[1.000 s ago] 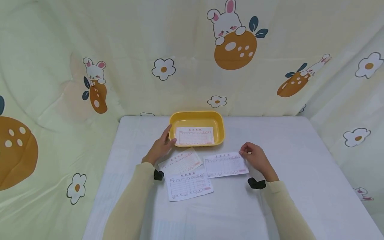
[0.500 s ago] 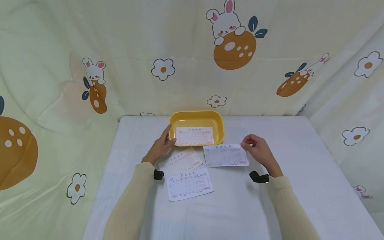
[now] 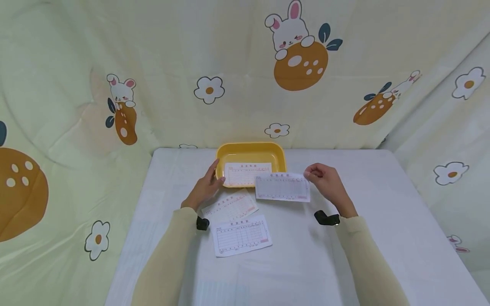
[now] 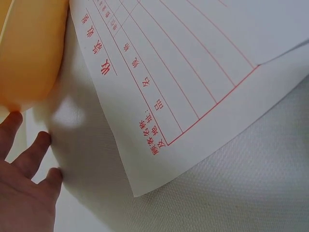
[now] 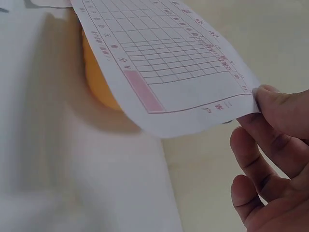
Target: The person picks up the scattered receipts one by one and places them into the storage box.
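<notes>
My right hand (image 3: 328,188) pinches the top right corner of a white receipt slip (image 3: 282,187) between thumb and fingers, seen close up in the right wrist view. The slip is raised and overlaps the front right of a yellow tray (image 3: 251,147). Inside the tray lies another slip with red print (image 3: 245,170). At the tray's front left corner, my left hand (image 3: 204,190) touches the wall with spread, mostly straight fingers. In the left wrist view, one fingertip (image 4: 15,117) meets the tray's side (image 4: 31,58). The held slip hides part of the tray's front rim.
Two more slips lie on the table in front of the tray: a tilted one with red print (image 3: 231,205) and a dark-printed one (image 3: 241,236) that sits nearer. A patterned curtain (image 3: 237,119) hangs directly behind the white-covered table (image 3: 375,187).
My right hand has lifted the slip and carried it forward, then leftward, from the table to the tray's front right. The left hand and tray have stayed put.
</notes>
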The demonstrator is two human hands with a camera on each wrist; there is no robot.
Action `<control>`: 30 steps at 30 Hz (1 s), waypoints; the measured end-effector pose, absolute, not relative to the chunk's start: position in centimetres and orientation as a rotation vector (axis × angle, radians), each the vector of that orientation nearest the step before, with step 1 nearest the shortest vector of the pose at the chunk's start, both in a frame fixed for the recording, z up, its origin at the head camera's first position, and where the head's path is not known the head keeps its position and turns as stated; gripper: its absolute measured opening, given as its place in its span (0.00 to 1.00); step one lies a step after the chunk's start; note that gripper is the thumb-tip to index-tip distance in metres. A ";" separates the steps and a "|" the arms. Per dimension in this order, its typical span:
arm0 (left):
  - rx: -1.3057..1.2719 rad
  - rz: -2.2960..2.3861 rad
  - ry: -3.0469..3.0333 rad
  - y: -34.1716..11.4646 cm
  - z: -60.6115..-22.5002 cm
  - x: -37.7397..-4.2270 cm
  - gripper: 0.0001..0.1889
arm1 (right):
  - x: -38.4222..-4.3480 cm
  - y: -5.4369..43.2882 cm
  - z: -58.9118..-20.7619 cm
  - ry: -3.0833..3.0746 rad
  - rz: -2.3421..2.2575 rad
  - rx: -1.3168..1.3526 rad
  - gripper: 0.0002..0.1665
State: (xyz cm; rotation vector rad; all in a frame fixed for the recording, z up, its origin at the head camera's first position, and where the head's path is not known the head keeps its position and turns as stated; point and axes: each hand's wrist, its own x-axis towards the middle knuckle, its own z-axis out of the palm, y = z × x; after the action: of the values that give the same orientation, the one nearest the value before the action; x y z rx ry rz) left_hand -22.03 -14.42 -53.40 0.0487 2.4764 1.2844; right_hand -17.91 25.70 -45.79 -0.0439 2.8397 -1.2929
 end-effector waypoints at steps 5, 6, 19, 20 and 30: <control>0.060 1.291 2.491 -14.5 -53.6 -22.1 0.42 | -19.3 24.4 -44.9 2.860 -1.313 -0.067 0.10; 0.057 1.293 2.494 -14.5 -53.7 -22.2 0.42 | -19.6 24.1 -44.7 2.862 -1.321 -0.074 0.11; 0.099 1.316 2.502 -14.7 -53.4 -21.7 0.42 | -22.1 20.3 -44.5 2.944 -1.411 -0.104 0.11; 0.104 1.314 2.505 -14.7 -53.4 -21.7 0.42 | -22.3 20.1 -44.4 2.953 -1.410 -0.097 0.10; 0.124 1.325 2.499 -14.8 -53.9 -22.0 0.42 | -23.9 17.5 -43.9 2.928 -1.426 -0.066 0.09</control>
State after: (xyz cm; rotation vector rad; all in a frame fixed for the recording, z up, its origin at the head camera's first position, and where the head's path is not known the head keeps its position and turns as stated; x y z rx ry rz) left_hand -22.01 -14.77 -53.94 0.1240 2.4991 1.3249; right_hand -23.92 17.46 -43.95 -0.0655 2.9277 -1.4260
